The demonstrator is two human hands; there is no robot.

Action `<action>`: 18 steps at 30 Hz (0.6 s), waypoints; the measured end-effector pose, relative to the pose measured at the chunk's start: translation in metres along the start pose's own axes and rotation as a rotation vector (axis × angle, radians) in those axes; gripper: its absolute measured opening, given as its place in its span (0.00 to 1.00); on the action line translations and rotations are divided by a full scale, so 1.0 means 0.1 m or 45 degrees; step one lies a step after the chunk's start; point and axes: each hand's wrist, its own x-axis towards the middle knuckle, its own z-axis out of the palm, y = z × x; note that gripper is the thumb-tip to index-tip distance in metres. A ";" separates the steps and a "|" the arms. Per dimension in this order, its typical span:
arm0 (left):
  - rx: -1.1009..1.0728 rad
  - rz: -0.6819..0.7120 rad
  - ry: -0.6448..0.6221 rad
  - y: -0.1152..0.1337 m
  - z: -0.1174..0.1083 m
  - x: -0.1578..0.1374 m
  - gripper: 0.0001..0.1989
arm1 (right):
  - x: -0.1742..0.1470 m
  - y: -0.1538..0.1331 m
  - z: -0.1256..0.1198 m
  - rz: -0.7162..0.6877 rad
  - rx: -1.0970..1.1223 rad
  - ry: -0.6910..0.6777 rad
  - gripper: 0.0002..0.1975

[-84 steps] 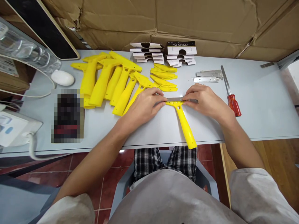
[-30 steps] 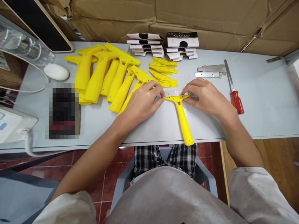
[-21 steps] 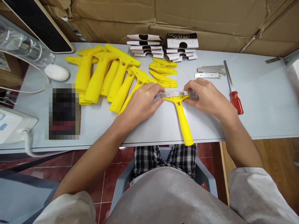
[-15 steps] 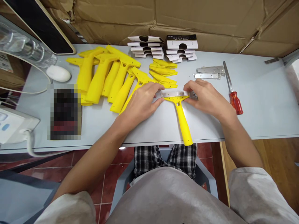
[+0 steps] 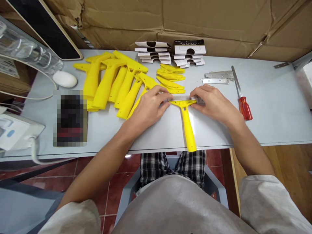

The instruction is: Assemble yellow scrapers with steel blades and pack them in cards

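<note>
A yellow scraper handle (image 5: 187,123) lies in front of me, its grip end reaching slightly past the table's front edge. Along its wide head sits a thin, clear-wrapped metal blade (image 5: 181,97). My left hand (image 5: 152,102) pinches the left end of the blade and head between thumb and fingers. At the opposite end, my right hand (image 5: 212,101) is closed in a similar pinch. A small shiny item by the right fingers is partly hidden. Just beyond the blade lie several yellow curved head pieces (image 5: 170,78).
More yellow scraper handles (image 5: 104,81) are heaped at left. Folded cards (image 5: 189,48) stand at the back. Wrapped blades (image 5: 216,77) and a red-handled screwdriver (image 5: 245,107) lie at right. A white mouse (image 5: 65,79) and blurred dark object (image 5: 70,118) are at left.
The scraper handle's grip end has swung slightly left, and its head has levelled. The blade now shows as a thinner edge. Both hands keep their pinch; the whole view shifted a little.
</note>
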 end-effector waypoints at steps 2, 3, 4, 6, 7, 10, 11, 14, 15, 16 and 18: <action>0.023 0.036 -0.019 0.00 0.01 -0.01 0.15 | 0.00 0.02 0.01 -0.032 0.013 -0.002 0.16; 0.032 0.046 -0.023 0.01 0.01 -0.01 0.15 | 0.00 0.03 0.01 -0.043 0.016 -0.007 0.16; 0.037 0.049 -0.024 0.01 0.02 -0.01 0.15 | 0.00 0.03 0.01 -0.050 0.017 -0.016 0.16; 0.041 0.048 -0.019 0.02 0.03 -0.01 0.15 | 0.01 0.04 0.02 -0.050 0.013 -0.027 0.16; 0.042 0.048 -0.015 0.02 0.03 -0.01 0.15 | 0.01 0.05 0.02 -0.050 0.013 -0.028 0.16; 0.055 0.039 -0.007 0.03 0.05 -0.01 0.16 | 0.01 0.04 0.03 -0.063 0.028 -0.026 0.16; 0.062 0.031 -0.002 0.03 0.06 0.00 0.16 | 0.01 0.04 0.03 -0.066 0.036 -0.026 0.16; 0.086 0.000 0.018 0.02 0.06 0.00 0.16 | 0.01 0.02 0.03 -0.066 0.047 -0.032 0.16; 0.094 -0.010 0.022 0.02 0.06 0.00 0.16 | 0.01 0.02 0.03 -0.068 0.049 -0.036 0.16; 0.101 -0.018 0.024 0.02 0.06 0.01 0.16 | 0.01 0.01 0.03 -0.069 0.050 -0.039 0.16; 0.110 -0.029 0.028 0.02 0.05 0.01 0.15 | 0.01 0.00 0.03 -0.073 0.054 -0.042 0.16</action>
